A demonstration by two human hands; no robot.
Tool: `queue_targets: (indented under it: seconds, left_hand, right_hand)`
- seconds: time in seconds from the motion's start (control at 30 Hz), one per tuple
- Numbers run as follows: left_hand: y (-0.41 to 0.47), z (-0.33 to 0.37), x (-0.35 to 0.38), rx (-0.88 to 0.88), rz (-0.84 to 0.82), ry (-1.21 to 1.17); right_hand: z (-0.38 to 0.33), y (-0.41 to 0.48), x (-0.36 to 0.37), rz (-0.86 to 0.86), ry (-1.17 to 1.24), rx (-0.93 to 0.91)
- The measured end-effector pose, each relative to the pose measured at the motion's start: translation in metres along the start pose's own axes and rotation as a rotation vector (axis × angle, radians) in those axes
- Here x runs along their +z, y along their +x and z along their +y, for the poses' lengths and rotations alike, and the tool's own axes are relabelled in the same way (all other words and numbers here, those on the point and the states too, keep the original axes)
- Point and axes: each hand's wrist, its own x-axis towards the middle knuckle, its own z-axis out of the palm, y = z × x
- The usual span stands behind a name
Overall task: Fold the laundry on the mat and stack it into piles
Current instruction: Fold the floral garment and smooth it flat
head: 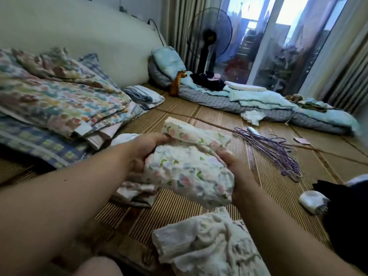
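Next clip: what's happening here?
A person is folding laundry over a woven mat. The left hand and right hand both grip a partly folded floral cloth, held above the mat. A crumpled pale cloth lies nearer the person, and purple hangers lie to the right.

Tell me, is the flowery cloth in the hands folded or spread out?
Folded. The flowery cloth is a small thick bundle with layered edges, gripped between the left hand and right hand.
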Motion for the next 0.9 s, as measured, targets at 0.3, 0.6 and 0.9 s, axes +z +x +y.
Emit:
queue_targets:
  seconds: [0.3, 0.6, 0.9]
  left_hand:
    - [0.032, 0.073, -0.106, -0.043, 0.309, 0.206]
    - [0.089, 0.045, -0.136, -0.050, 0.532, 0.893]
    - [0.081, 0.030, -0.126, 0.664, 0.571, 1.312]
  right_hand:
    - [-0.001, 0.135, 0.103, 0.051, -0.309, -0.077]
    - [0.029, 0.206, 0.094, 0.111, -0.616, -0.024]
    - [0.037, 0.158, 0.095, 0.364, -1.454, -0.924]
